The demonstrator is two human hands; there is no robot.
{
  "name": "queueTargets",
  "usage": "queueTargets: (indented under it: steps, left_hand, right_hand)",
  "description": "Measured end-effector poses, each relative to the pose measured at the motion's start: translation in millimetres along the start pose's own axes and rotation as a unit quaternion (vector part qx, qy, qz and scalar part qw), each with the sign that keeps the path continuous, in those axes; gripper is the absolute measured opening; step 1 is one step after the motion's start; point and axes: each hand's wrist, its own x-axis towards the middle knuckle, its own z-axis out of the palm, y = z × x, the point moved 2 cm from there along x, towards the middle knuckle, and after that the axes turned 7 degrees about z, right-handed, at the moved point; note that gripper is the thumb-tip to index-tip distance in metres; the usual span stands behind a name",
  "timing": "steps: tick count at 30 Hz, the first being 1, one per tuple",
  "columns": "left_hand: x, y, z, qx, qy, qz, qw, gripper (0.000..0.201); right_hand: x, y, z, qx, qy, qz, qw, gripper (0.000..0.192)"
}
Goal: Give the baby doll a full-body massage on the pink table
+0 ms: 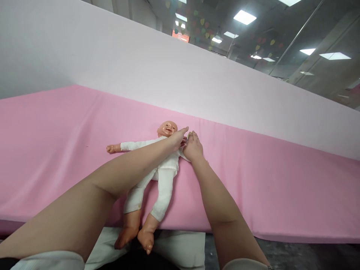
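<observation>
The baby doll (157, 165) lies face-up on the pink mattress (267, 187), feet hanging off its edge. Left hand (176, 138) and right hand (192, 147) pinch the white romper (165, 176) collar beneath the fingers; best to tug gently and evenly.

You are looking at 1 doll (157, 165) lying at the middle of the frame, wearing 1 white suit (164, 176), with 2 bare feet hanging toward the lower edge. You are reaching in with 2 hands, the left hand (177, 138) and the right hand (192, 147). 1 pink sheet (267, 180) is spreading across the frame.
</observation>
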Motion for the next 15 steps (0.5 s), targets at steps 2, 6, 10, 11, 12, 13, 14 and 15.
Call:
queueTargets:
  steps: [2,6,10,11,12,13,14,15]
  left_hand:
    - [1,1,-3.3,-0.015,-0.010,-0.001,1.000,0.041]
    - [-5,3,-16.3,-0.043,-0.036,0.012,0.998,0.042]
    - [-14,5,-36.1,-0.095,-0.057,0.044,0.993,0.046]
    - [-17,5,-40.5,-0.113,-0.062,0.049,0.990,0.047]
    - [-20,5,-44.3,-0.131,-0.067,0.054,0.988,0.047]
    - [-24,5,-47.3,-0.148,-0.069,0.059,0.985,0.047]
    - [-27,6,-49.3,-0.165,-0.071,0.061,0.982,0.047]
    - [-31,6,-50.5,-0.183,-0.074,0.060,0.979,0.048]
  right_hand:
    - [0,0,0,-0.002,-0.002,0.004,1.000,0.081]
    - [2,5,4,0.023,0.023,-0.003,0.999,0.071]
    - [0,6,0,0.059,0.080,-0.022,0.995,0.056]
    - [-3,2,-3,0.066,0.093,-0.033,0.993,0.055]
    - [-7,-5,-6,0.075,0.105,-0.052,0.990,0.055]
    - [-13,-14,-10,0.085,0.114,-0.080,0.987,0.055]
    - [-21,-25,-14,0.100,0.116,-0.120,0.981,0.055]
    - [-29,-37,-17,0.115,0.111,-0.167,0.973,0.056]
